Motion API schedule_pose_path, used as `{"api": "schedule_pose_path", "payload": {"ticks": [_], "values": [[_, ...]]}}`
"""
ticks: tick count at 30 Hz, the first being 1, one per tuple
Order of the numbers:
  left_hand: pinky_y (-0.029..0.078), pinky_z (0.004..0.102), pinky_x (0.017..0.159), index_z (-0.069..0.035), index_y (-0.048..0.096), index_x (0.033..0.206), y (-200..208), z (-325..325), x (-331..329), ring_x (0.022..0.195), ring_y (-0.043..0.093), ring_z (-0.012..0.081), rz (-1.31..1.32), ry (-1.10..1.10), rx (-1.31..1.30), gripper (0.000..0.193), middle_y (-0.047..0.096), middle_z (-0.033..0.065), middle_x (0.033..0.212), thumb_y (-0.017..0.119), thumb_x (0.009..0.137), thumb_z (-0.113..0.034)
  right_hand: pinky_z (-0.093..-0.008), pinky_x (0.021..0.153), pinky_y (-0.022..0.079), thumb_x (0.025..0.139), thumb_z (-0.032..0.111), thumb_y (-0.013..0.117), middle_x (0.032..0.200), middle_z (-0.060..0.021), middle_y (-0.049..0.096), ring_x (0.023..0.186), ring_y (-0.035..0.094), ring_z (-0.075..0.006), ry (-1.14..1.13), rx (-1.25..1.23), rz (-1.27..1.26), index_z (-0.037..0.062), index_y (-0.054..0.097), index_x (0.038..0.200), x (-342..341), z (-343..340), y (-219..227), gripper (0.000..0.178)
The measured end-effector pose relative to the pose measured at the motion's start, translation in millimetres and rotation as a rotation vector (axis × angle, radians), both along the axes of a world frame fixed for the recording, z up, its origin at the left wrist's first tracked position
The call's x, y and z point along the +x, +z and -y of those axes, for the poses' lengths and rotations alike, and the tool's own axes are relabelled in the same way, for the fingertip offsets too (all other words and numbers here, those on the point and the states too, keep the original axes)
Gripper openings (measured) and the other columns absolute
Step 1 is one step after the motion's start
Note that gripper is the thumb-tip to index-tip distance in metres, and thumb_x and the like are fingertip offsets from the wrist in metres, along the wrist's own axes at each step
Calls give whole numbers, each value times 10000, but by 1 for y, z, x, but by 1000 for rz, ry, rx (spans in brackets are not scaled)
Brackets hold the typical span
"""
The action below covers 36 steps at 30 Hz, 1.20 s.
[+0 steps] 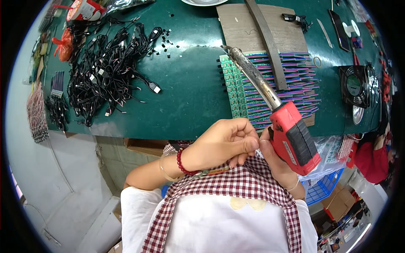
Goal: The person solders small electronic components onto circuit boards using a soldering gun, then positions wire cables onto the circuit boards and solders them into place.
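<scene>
My right hand [275,159] is wrapped round the red and black handle of a soldering gun [295,139]. The gun's long metal barrel points up and to the left over the table, its dark tip above green circuit boards [234,84]. Those boards lie in a row, with bundles of striped wires [301,86] running off to the right. Beside the gun's handle, my left hand [228,141] is closed in a pinch near my right fingertips. Something small and whitish shows between the two hands; what it is cannot be made out.
A grey bar [270,46] rests across the wires and a brown board [234,21]. On the left lies a heap of black USB cables [112,71], with small black pieces [166,42] beside it. A small fan [353,86] stands at the right, above a blue basket [322,187].
</scene>
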<state>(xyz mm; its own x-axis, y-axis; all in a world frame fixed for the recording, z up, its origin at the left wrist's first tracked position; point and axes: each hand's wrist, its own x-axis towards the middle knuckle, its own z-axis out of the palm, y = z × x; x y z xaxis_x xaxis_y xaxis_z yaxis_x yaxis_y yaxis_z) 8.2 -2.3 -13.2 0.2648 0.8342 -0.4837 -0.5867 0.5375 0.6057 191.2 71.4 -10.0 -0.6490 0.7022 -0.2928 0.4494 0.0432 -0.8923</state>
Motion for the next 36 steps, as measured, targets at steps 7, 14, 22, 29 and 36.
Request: {"api": "schedule_pose_path", "payload": {"ticks": [7, 14, 22, 29, 36], "values": [[422, 243, 476, 29, 554, 746, 11, -4, -9, 540, 505, 65, -779, -11, 405, 42, 575, 42, 633, 588, 769, 19, -299, 680, 467, 783, 93, 680, 868, -84, 599, 767, 602, -180, -90, -77, -70, 41, 575, 949, -14, 4, 0, 204], [363, 173, 447, -17, 564, 740, -28, -17, -57, 510, 471, 31, -463, 15, 1, 76, 584, 16, 654, 583, 798, -62, -271, 603, 430, 847, 246, 624, 747, -43, 557, 647, 529, -138, -125, 77, -176, 9, 530, 1050, 24, 2, -11, 326], [311, 156, 406, -40, 566, 764, -38, -25, -58, 494, 467, 25, -464, 41, -106, 56, 579, 12, 650, 577, 806, -74, -285, 576, 428, 808, 249, 646, 747, -63, 571, 637, 540, -157, -208, -2, -128, 22, 602, 882, 74, 16, -34, 243], [321, 158, 404, -40, 560, 768, -42, -26, -61, 488, 476, 26, -474, 1, -54, 48, 579, 18, 648, 572, 805, -68, -293, 553, 436, 782, 286, 661, 732, -70, 576, 618, 569, -197, -125, 66, -109, 38, 614, 786, 65, 16, -33, 253], [334, 160, 412, -36, 554, 766, -45, -26, -61, 487, 474, 29, -442, 17, -72, 55, 578, 21, 650, 566, 810, -67, -282, 525, 426, 774, 266, 671, 728, -68, 564, 583, 559, -183, -106, 32, -93, 32, 602, 787, 57, 13, -33, 244]]}}
